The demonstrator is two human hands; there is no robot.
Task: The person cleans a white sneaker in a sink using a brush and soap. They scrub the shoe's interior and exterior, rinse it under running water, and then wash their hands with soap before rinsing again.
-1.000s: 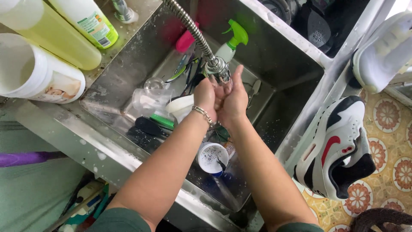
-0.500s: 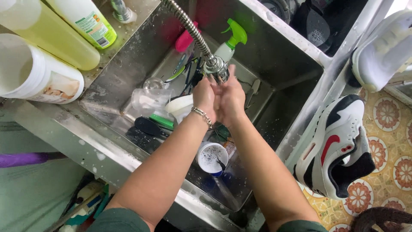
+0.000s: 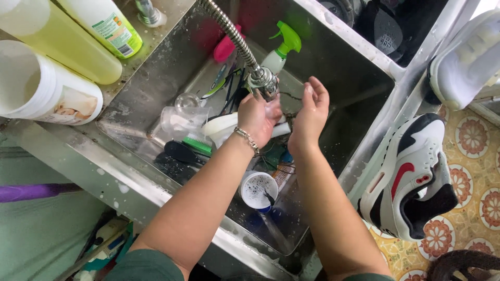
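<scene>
fingers of the left hand [image 3: 258,118] are curling loosely, empty, just below the faucet head [image 3: 262,81]; right hand [image 3: 311,112] is spreading open, just right of it. hose is running far-left over the sink [image 3: 333,67].

Both hands, left hand [image 3: 258,117] and right hand [image 3: 311,112], seemingly wet, under the faucet head [image 3: 262,80].

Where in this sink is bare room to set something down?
Free: the sink floor right of the right hand, toward the far wall. Crowded: the left side, with clear cup, brushes and spray bottle, and the white cup under the left hand.
</scene>
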